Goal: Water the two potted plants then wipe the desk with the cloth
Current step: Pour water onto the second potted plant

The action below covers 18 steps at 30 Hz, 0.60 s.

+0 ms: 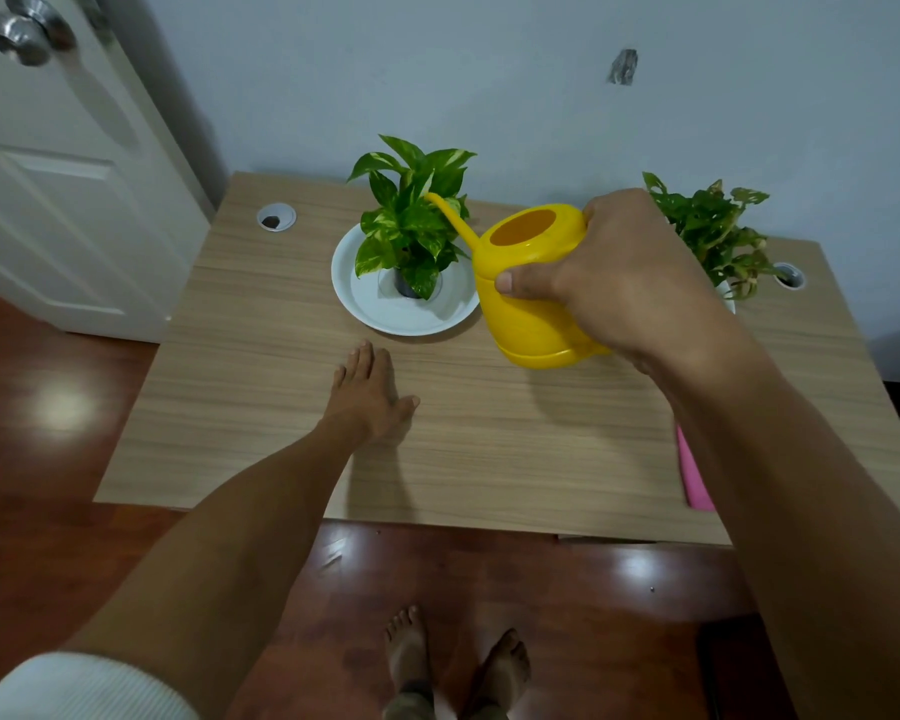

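Observation:
My right hand [614, 283] grips a yellow watering can [533, 309] above the desk, its thin spout reaching into the leaves of the left potted plant [411, 220]. That plant stands in a dark pot on a white saucer [380, 314]. A second potted plant [713, 236] sits at the back right, partly hidden behind my right hand. My left hand [370, 392] rests flat on the wooden desk [261, 407], fingers apart, holding nothing. A pink cloth [694, 480] lies at the desk's right side, mostly hidden under my right forearm.
Two round cable holes sit in the desk, one at the back left [276, 217] and one at the back right [791, 276]. A white door [63, 189] stands open at the left. A wall is close behind the desk. My bare feet [453, 662] stand on the dark wooden floor.

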Available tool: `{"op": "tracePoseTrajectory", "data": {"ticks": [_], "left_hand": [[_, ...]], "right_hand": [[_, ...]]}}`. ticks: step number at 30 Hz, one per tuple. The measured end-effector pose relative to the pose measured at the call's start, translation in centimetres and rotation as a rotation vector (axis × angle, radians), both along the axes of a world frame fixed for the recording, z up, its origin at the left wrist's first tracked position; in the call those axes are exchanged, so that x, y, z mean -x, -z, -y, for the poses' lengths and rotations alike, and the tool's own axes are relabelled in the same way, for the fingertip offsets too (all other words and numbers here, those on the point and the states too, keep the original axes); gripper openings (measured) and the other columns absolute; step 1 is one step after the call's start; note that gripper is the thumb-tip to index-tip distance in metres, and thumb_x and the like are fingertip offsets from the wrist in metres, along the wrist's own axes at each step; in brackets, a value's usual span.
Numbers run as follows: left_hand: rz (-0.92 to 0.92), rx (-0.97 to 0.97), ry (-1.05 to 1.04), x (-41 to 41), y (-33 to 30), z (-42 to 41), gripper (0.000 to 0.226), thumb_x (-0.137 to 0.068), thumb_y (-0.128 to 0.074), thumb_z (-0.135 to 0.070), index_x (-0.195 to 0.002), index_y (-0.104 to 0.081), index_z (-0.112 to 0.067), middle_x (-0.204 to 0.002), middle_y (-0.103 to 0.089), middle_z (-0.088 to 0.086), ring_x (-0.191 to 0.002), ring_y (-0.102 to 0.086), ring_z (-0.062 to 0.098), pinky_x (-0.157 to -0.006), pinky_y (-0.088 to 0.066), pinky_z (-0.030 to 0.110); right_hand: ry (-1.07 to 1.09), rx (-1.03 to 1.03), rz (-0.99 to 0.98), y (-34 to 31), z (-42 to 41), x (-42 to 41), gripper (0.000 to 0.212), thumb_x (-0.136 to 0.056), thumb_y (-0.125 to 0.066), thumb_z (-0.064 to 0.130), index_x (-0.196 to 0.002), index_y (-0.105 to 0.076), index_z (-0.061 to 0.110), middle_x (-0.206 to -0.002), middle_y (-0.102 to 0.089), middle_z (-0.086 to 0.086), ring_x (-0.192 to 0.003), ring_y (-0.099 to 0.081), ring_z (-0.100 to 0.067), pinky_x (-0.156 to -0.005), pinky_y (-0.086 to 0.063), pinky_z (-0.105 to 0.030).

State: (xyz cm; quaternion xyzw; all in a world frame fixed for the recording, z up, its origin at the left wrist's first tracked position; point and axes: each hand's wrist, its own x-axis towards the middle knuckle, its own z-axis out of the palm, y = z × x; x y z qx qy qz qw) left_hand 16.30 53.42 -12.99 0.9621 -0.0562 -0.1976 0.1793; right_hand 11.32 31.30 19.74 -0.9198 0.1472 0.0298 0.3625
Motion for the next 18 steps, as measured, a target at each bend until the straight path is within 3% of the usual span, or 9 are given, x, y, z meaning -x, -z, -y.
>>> {"op": "tracePoseTrajectory", "data": {"ticks": [7, 18], "left_hand": [[-0.006, -0.002, 0.003, -0.06, -0.15, 0.03, 0.103, -0.091, -0.051, -0.067, -0.162, -0.001, -0.012, -0.17, 0.008, 0.013, -0.157, 0.009, 0.027, -0.127, 0.0, 0.048], [-0.006, -0.002, 0.008, -0.03, -0.32, 0.06, 0.102, -0.091, -0.05, -0.067, -0.162, -0.002, -0.012, -0.17, 0.009, 0.014, -0.157, 0.009, 0.027, -0.127, 0.0, 0.048]], "right_hand": [[0.038, 0.056, 0.024, -0.22, 0.64, 0.0, 0.063, -0.069, -0.092, 0.049, -0.107, -0.062, 0.009, -0.093, -0.06, -0.006, -0.08, -0.057, -0.024, -0.051, -0.03, -0.029], [0.063, 0.029, 0.084, -0.37, -0.24, -0.9, 0.068, -0.071, -0.089, 0.052, -0.113, -0.06, 0.008, -0.097, -0.055, -0.005, -0.083, -0.053, -0.023, -0.05, -0.027, -0.028]]}}
